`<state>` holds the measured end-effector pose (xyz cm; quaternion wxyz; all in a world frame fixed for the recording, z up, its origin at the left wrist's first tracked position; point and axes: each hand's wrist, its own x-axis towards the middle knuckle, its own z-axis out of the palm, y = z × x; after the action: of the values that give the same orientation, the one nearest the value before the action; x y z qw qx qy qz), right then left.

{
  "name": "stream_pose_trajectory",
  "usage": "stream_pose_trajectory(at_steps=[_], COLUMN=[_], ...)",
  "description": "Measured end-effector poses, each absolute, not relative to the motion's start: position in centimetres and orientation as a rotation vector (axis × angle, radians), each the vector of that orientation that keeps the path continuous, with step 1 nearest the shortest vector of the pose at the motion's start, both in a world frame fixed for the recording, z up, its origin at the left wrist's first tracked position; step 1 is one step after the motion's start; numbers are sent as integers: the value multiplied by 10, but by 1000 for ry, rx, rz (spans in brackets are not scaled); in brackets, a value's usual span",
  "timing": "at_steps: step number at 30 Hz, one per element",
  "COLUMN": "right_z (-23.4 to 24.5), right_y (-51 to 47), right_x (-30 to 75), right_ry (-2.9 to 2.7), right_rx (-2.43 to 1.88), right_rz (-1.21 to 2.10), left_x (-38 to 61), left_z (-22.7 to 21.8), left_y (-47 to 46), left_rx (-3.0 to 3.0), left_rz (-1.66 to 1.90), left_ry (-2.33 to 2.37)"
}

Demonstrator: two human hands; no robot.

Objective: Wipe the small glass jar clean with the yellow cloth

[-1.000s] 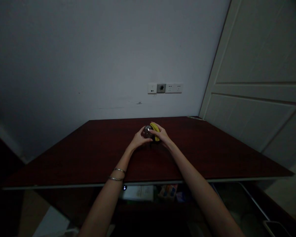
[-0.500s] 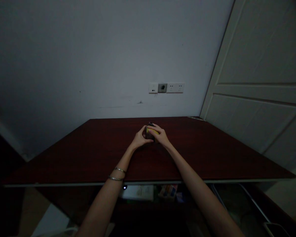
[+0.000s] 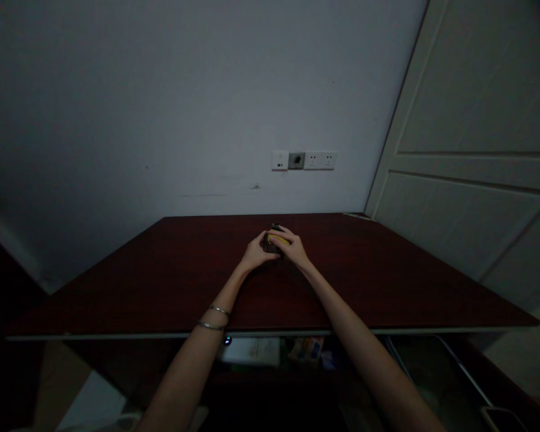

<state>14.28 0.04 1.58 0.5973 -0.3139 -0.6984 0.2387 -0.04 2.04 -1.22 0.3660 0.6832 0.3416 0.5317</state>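
Note:
Over the middle of the dark red table, my left hand (image 3: 254,254) is curled around the left side of a small, dark, glossy object (image 3: 270,246). My right hand (image 3: 296,247) comes in from the other side, its fingers closed over a small yellow piece (image 3: 281,239) that lies against the dark object. Fingers cover much of both things, and the dim light hides their exact kind. Two metal bangles (image 3: 211,326) circle my left forearm.
The dark red tabletop (image 3: 162,282) reaches to a pale wall with a row of sockets (image 3: 312,160). A white panelled door (image 3: 468,138) stands on the right. Below the front edge, a shelf holds a white box (image 3: 252,350) and a small carton of coloured items (image 3: 306,348).
Both hands stay in nearly the same place. The dark object and the yellow piece have shifted very slightly within the fingers.

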Motion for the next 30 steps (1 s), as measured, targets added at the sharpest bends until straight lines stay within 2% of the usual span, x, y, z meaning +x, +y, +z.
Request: stream_pose_trajectory(at_steps=[6,14,24,30], right_z=[21,17,22,18], right_y=[-9,7,-2,8], right_x=[138,144,144,149], right_ry=[-1633,-1405,-1561,-1396], right_rx=[-701,-796,-696,-786], right_rz=[524,822,659,818], left_x=[0,4,4,5], left_z=[-3,9,6,5], left_y=[13,-3,2,0], left_rx=[1748,1783,1777,1745], left_rz=[1379,1298,1290,1189], left_ry=[809,815,805,835])
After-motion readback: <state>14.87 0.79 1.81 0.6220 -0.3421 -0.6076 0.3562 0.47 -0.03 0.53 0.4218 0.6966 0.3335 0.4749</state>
